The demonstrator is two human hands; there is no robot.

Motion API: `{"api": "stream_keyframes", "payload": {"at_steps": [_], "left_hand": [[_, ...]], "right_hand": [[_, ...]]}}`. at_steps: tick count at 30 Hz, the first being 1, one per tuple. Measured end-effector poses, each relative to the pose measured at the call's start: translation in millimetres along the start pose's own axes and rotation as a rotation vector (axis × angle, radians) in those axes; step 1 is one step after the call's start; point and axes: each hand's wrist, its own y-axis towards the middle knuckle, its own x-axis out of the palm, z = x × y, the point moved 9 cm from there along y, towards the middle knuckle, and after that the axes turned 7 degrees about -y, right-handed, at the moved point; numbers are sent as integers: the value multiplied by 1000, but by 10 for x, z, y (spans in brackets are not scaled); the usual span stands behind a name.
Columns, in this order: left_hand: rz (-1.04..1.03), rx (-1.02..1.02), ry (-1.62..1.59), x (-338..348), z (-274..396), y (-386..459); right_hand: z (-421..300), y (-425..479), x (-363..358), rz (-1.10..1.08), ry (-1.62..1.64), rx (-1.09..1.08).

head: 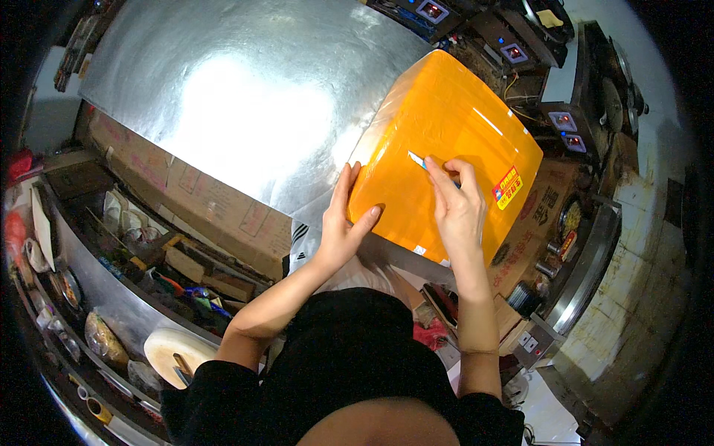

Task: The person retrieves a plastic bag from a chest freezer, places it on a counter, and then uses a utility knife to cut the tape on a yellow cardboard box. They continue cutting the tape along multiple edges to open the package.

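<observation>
A large box wrapped in orange, shiny covering (440, 128) stands on the right end of a metal-topped table (139, 72). It bears a red and yellow sticker (507, 188) with writing. My left hand (348, 223) rests against the box's near left corner, thumb on its orange face and fingers along its side. In my right hand (460, 203) is a utility knife (417, 160), its pale blade lying at the orange surface near the middle. Small whitish patches show along the box's edges.
Appliances with lit indicators (513, 53) line the back right. Below the table's left edge is printed cardboard (189, 189). A shelf at the left holds packets and tools, with a round wooden board (178, 348) near my left elbow. Small jars (546, 268) stand at the right.
</observation>
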Motion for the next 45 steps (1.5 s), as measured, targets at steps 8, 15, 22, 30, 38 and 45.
{"api": "stream_keyframes", "payload": {"at_steps": [8, 15, 22, 30, 38, 45], "left_hand": [[6, 33, 24, -43, 29, -8], [-61, -40, 118, 36, 12, -10], [-19, -131, -5, 77, 67, 72], [-107, -163, 50, 110, -28, 140], [-138, -158, 27, 106, -105, 151], [-118, -154, -30, 172, -89, 120]], "right_hand": [[63, -22, 137, -25, 34, -10], [284, -308, -14, 65, 250, 246], [1141, -1532, -388, 319, 54, 793], [1515, -2567, 240, 353, 910, 1247], [1679, -2646, 273, 290, 1065, 1161], [1768, -2449, 148, 237, 977, 1010]]}}
